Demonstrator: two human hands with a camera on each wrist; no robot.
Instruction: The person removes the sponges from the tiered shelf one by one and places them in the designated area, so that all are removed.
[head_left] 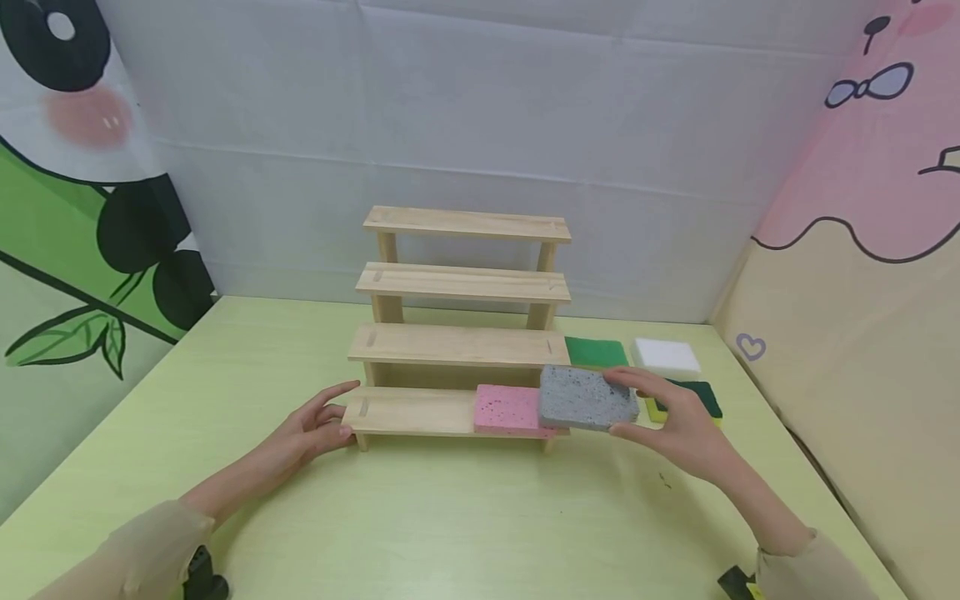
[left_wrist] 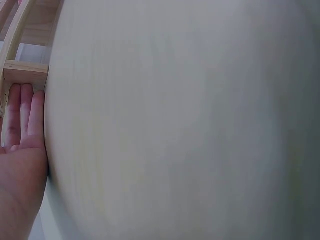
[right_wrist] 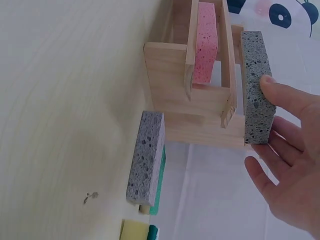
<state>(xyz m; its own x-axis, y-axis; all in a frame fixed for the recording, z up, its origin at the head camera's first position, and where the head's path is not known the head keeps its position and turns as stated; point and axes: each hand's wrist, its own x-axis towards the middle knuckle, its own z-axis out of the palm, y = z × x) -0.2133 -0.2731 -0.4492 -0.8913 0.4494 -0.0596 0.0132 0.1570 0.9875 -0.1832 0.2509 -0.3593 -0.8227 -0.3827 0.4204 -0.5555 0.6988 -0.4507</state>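
Observation:
A stepped wooden rack point(head_left: 420, 402) stands on the table, with a pink sponge point(head_left: 508, 408) on the right part of its lowest step. My right hand point(head_left: 678, 425) pinches a grey speckled sponge point(head_left: 585, 397) by its right end, thumb and fingers on opposite edges. In the head view this sponge overlaps the pink one; the right wrist view shows it raised beside the steps. My left hand point(head_left: 307, 429) rests at the left end of the lowest step. In the left wrist view its straight fingers point(left_wrist: 36, 117) touch the wooden side support.
On the table right of the rack lie a second grey sponge point(right_wrist: 145, 160), a green-topped sponge point(head_left: 596, 351), a white sponge point(head_left: 666, 357) and a dark green and yellow sponge point(head_left: 701, 398). A pale cloth wall point(head_left: 480, 108) stands behind the rack.

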